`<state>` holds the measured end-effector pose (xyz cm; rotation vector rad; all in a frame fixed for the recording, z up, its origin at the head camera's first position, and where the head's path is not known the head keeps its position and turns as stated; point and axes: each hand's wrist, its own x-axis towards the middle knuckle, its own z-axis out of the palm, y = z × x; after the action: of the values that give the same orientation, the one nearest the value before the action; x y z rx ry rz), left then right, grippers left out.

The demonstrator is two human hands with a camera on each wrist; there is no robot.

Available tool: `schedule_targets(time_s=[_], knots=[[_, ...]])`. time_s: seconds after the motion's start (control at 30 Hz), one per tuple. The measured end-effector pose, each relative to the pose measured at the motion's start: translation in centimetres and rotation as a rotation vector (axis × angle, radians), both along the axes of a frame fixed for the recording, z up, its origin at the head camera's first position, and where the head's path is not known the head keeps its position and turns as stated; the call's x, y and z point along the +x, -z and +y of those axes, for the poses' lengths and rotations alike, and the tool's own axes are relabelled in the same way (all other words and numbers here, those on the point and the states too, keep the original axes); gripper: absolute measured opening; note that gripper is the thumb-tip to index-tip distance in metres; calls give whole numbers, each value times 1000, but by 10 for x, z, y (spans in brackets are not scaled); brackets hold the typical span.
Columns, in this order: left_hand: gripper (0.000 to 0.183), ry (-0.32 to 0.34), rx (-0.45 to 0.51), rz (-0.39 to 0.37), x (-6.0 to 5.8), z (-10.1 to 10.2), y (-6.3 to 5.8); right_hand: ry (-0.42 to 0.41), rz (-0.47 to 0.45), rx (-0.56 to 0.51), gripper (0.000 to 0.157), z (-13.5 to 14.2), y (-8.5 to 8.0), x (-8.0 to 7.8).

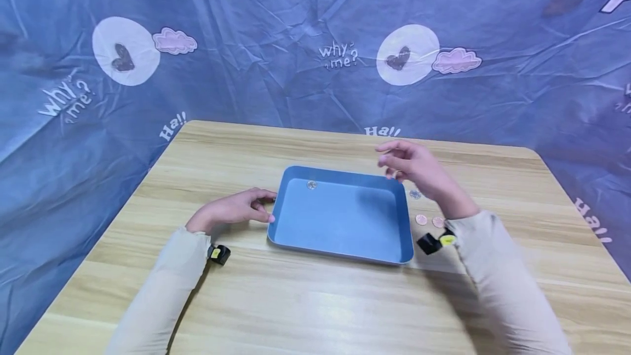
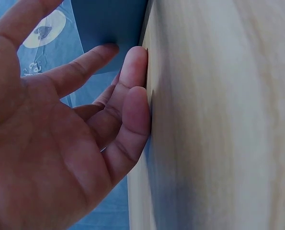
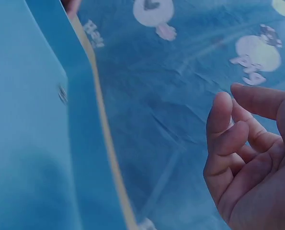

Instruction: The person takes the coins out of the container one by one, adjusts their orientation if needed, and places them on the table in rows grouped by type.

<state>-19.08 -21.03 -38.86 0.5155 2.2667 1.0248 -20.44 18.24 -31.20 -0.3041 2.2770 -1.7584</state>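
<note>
A shallow blue rectangular tray [image 1: 340, 215] lies on the wooden table. Inside it, near the back left corner, sits a small round silvery patterned disc [image 1: 312, 184], which also shows in the right wrist view. My left hand [image 1: 240, 207] is at the tray's left side, its fingers loosely bent and the fingertips against the outer wall. In the left wrist view the little-finger side of that hand [image 2: 51, 129] rests on the tabletop. Above the back right corner of the tray hovers my right hand [image 1: 411, 166], fingers loosely curled with nothing visible between them.
Right of the tray, a silvery disc [image 1: 416, 194] and two pinkish discs, one nearer the tray [image 1: 421, 219] and one farther right [image 1: 438, 222], lie on the table [image 1: 315, 305]. A blue printed cloth [image 1: 276, 75] hangs behind the table. Each wrist wears a small black camera.
</note>
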Motion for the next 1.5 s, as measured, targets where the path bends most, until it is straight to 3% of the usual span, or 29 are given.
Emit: schedule_targets(time_s=[0.23,0.4,0.67,1.03,1.33,1.5], knots=[[70,-3,8,-7,-1,1,0,-133,-147,-20,41,-49,34,-21],[71,-2,12,-9,-1,1,1,-196,-180,31,43,-69,53,-32],[71,5,10,1,-1,2,0,-285,-155,154,41,-85,71,-47],[72,6,51,-9,-2,2,-1,-431,-61,351,41,-95,80,-56],[71,4,45,-8,-1,1,-1,-405,49,490,41,-106,86,-52],[71,1,38,-12,-1,1,1,-392,60,553,43,-109,87,-49]])
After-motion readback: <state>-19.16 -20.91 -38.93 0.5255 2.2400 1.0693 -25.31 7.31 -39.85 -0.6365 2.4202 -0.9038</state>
